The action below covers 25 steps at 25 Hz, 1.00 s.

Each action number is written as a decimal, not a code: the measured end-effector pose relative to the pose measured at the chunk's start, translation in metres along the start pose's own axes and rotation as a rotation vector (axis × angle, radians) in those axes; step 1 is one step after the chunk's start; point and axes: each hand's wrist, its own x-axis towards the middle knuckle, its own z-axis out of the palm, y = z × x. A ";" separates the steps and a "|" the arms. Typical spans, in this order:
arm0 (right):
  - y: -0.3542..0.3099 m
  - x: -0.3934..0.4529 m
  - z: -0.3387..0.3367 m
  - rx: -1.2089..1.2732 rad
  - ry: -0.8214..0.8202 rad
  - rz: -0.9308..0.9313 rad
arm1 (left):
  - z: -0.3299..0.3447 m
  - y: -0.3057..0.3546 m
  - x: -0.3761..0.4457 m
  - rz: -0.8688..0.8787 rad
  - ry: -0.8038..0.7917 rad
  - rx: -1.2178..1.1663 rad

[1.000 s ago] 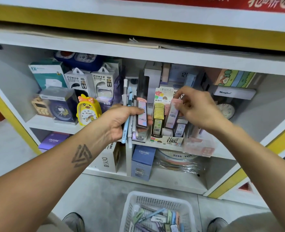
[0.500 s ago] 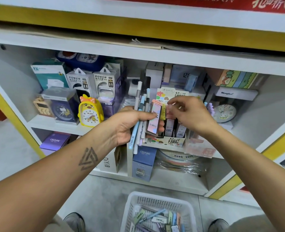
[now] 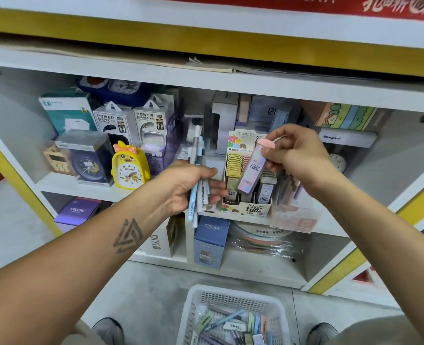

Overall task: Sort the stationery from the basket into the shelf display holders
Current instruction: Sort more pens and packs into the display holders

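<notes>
My left hand (image 3: 186,185) grips a bunch of pens (image 3: 198,170), blue, grey and white, held upright in front of the shelf. My right hand (image 3: 298,153) pinches a pink-capped lead refill case (image 3: 252,168) by its top end, tilted above a cardboard display holder (image 3: 245,207) with rows of yellow, pink and grey refill cases. A white basket (image 3: 193,312) on the floor below holds several more pens and cases.
A yellow duck alarm clock (image 3: 130,166), a boxed clock (image 3: 89,158) and power bank boxes (image 3: 131,123) stand on the shelf's left side. A pink-labelled clear holder (image 3: 293,220) sits right of the display. Blue and purple boxes (image 3: 211,241) fill the lower shelf. My shoes flank the basket.
My right hand took the pink-capped refill case from the left hand's bundle and lifted it over the display holder. The left hand keeps only the pens.
</notes>
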 end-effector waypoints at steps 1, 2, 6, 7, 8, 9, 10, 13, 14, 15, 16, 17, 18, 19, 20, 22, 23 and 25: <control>0.003 0.000 -0.002 -0.154 0.007 -0.067 | -0.001 0.000 0.002 0.001 0.048 -0.011; 0.006 -0.001 -0.001 -0.311 -0.007 -0.125 | -0.003 0.000 0.003 -0.003 0.074 -0.030; 0.018 -0.008 0.009 -0.630 -0.136 -0.240 | 0.001 0.000 0.001 -0.051 0.013 -0.042; 0.020 -0.008 0.011 -0.673 -0.137 -0.257 | 0.002 0.000 0.001 -0.057 -0.022 -0.032; 0.020 -0.007 0.011 -0.717 -0.123 -0.277 | 0.003 -0.001 0.000 -0.057 -0.059 -0.023; 0.021 -0.006 0.011 -0.748 -0.102 -0.292 | 0.005 -0.001 0.000 -0.057 -0.097 -0.018; 0.020 -0.005 0.011 -0.745 -0.081 -0.293 | 0.005 -0.002 -0.001 -0.057 -0.136 -0.016; 0.013 -0.006 0.016 -0.324 -0.072 -0.128 | 0.008 -0.001 -0.003 -0.073 -0.254 -0.001; 0.009 -0.008 0.018 -0.109 -0.098 -0.036 | 0.009 -0.001 -0.005 -0.081 -0.295 0.006; 0.006 -0.010 0.019 0.080 -0.125 0.043 | 0.012 -0.001 -0.006 -0.091 -0.332 0.013; 0.003 -0.011 0.020 0.226 -0.144 0.094 | 0.015 -0.001 -0.008 -0.098 -0.360 0.021; 0.000 -0.012 0.019 0.334 -0.154 0.121 | 0.018 -0.001 -0.009 -0.101 -0.373 0.031; -0.003 -0.013 0.017 0.408 -0.154 0.130 | 0.021 -0.001 -0.011 -0.102 -0.374 0.039; -0.004 -0.012 0.012 0.450 -0.138 0.135 | 0.024 -0.001 -0.012 -0.104 -0.374 0.035; -0.004 -0.011 0.006 0.473 -0.107 0.138 | 0.026 -0.001 -0.013 -0.111 -0.377 0.018; -0.002 -0.010 -0.013 0.481 -0.011 0.140 | 0.029 -0.001 -0.014 -0.132 -0.363 -0.026; 0.001 -0.009 -0.024 0.454 0.044 0.131 | 0.031 -0.001 -0.014 -0.139 -0.331 -0.033; 0.008 -0.011 -0.046 0.311 0.151 0.077 | 0.035 -0.004 -0.011 -0.143 -0.249 0.009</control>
